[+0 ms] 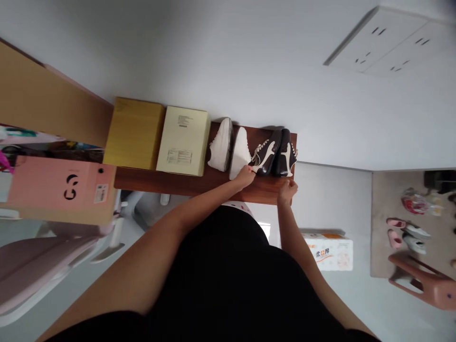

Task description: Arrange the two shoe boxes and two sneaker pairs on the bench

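A pair of black-and-white sneakers stands side by side at the right end of a dark red-brown wooden board. My left hand [245, 177] is closed, its fingers pinching the near edge of the left black sneaker [270, 153]. Just below the right black sneaker [284, 159], my right hand [288, 191] has its fingers curled together over the board's front edge; whether anything is in them is hidden. To the left are two white sneakers [241, 149], one upright and the other, a white sneaker [221, 145], leaning on its side.
A cream box [183, 141] and a gold box [134, 134] sit on the board [199, 186], against the wall. At left are a pink carton [59, 187] and a pink chair [42, 266]. A tissue pack [329, 251], a pink stool [423, 285] and slippers [394, 232] are at right.
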Demonstrator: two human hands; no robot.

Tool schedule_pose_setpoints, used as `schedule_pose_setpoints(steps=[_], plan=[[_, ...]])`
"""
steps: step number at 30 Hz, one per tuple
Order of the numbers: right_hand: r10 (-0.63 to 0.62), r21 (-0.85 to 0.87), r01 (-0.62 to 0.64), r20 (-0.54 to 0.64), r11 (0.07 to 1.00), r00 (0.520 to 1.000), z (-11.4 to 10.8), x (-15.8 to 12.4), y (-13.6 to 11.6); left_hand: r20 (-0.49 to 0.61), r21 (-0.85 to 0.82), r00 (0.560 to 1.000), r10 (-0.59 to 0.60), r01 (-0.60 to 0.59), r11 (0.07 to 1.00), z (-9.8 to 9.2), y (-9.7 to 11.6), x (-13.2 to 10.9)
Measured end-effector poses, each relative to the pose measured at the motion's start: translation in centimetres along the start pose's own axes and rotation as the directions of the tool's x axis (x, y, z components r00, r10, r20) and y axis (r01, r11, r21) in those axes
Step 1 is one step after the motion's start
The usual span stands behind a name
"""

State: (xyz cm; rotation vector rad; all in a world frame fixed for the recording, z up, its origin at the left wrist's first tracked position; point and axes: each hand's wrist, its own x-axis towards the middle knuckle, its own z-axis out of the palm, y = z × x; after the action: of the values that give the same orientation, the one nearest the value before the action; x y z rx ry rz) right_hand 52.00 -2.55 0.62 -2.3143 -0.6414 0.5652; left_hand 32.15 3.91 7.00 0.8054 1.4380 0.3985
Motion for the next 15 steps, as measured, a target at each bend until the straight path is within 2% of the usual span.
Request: schedule_pose_setpoints(steps=[2, 4, 8, 11, 15], plan=[[-0.042, 0.019, 0.042, -0.008, 0.999, 0.999, 0.4, -2.5, 0.2, 0.123, 0.003, 0.989, -0.088, 0.088, 0.996, -2.9, -0.5, -1.8], [-0.078, 0.041, 0.077, 0.007, 0.996, 0.997, 1.0, -4.8, -0.2, 0.160, 0.016, 0.982, -0.102, 0.101, 0.995, -6.4, -1.3, -3.3], [-0.079, 0.156, 0.045, 0.221, 0.987, 0.972, 2.4, -8.9, -2.4, -0.101, 0.045, 0.991, -0.089, 0.094, 0.995, -13.6, -4.2, -5.8], [-0.094, 0.270, -0.025, 0.418, 0.963, 0.903, 3.6, -11.7, -4.6, -0.219, 0.035, 0.971, -0.093, 0.103, 0.994, -18.0, -6.5, -7.2], [-0.127, 0.258, -0.066, 0.664, 0.964, 0.737, 5.7, -15.9, -7.5, -0.229, 0.124, 0.973, -0.038, 0.068, 0.990, -22.1, -8.4, -8.6]])
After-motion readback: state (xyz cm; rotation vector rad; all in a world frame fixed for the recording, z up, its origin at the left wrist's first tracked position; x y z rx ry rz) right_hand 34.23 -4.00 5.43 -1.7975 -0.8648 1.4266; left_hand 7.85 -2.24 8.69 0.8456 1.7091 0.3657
